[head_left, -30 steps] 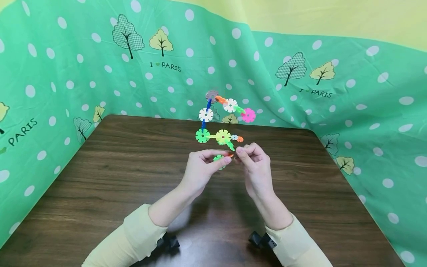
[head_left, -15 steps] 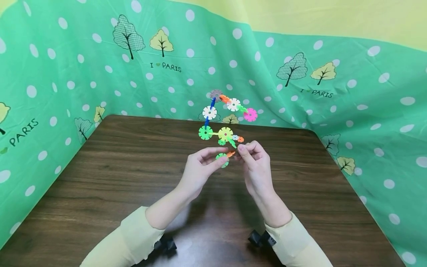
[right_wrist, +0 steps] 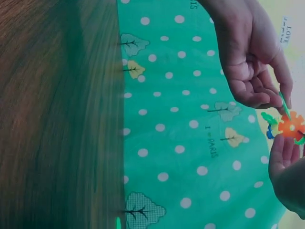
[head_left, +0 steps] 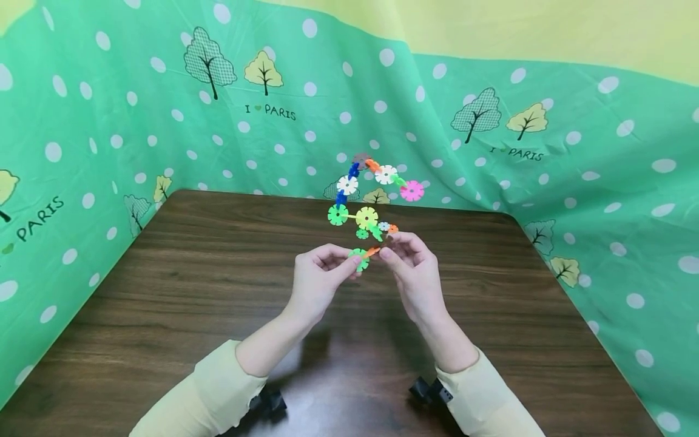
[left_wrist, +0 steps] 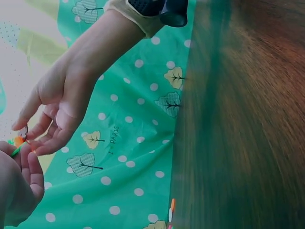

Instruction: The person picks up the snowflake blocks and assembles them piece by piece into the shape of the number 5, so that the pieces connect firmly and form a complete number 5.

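Observation:
Several toothed plastic snowflake discs, joined in a chain, stand up in front of my hands in the head view. A purple-grey disc [head_left: 361, 161] tops it, a pink disc [head_left: 412, 190] ends one arm, and a yellow disc [head_left: 366, 218] sits low. My left hand [head_left: 319, 276] pinches a green disc [head_left: 358, 260], with an orange disc [head_left: 372, 251] slotted into it. My right hand [head_left: 420, 276] touches the orange disc's far side. In the right wrist view its thumb and finger pinch a green disc [right_wrist: 285, 105] seen edge-on. Fingers hide the exact joint.
A small white disc [head_left: 384, 226], an orange disc [head_left: 393, 229] and a green disc [head_left: 362, 233] lie on the dark wooden table [head_left: 218, 255] beyond the hands. Green dotted cloth [head_left: 295, 158] hangs around the table's sides and back.
The left hand has shifted slightly left, uncovering more of the green and orange discs. The chain has swung a little right and turned at its top. The right fingertips have come down beside the orange disc.

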Demonstrator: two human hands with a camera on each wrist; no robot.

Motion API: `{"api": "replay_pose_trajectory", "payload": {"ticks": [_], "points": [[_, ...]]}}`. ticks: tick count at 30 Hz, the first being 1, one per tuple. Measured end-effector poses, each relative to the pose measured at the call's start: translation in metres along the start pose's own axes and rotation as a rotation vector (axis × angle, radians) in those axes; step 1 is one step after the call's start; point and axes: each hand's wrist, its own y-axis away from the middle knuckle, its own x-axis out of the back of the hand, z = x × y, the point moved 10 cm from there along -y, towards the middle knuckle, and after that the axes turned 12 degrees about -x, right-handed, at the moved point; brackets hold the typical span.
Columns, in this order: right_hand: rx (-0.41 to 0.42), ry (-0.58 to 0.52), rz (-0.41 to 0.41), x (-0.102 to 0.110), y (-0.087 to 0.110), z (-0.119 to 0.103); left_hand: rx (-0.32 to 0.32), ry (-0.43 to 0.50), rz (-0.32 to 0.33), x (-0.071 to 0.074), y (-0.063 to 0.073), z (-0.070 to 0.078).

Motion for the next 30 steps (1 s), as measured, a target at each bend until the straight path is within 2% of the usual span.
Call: {"api": "replay_pose_trajectory", "payload": {"ticks": [9, 15, 17, 23, 30], "points": [[-0.103, 0.097, 0.069, -0.007, -0.001, 0.012, -0.077, -0.07, -0.005, 0.0, -0.003, 0.011], [-0.042, 0.05, 0.029, -0.012, 0.0, 0.005, -0.1, -0.117, -0.017, 0.0, -0.004, 0.014], [-0.032, 0.066, 0.028, -0.012, 0.0, 0.004, -0.105, -0.119, -0.021, 0.0, -0.004, 0.014], [-0.034, 0.168, 0.103, -0.007, 0.0, 0.003, -0.112, -0.104, -0.026, -0.005, -0.005, 0.015], [-0.039, 0.189, 0.135, -0.005, 0.0, -0.001, -0.095, -0.1, -0.026, -0.005, -0.003, 0.014]]}}
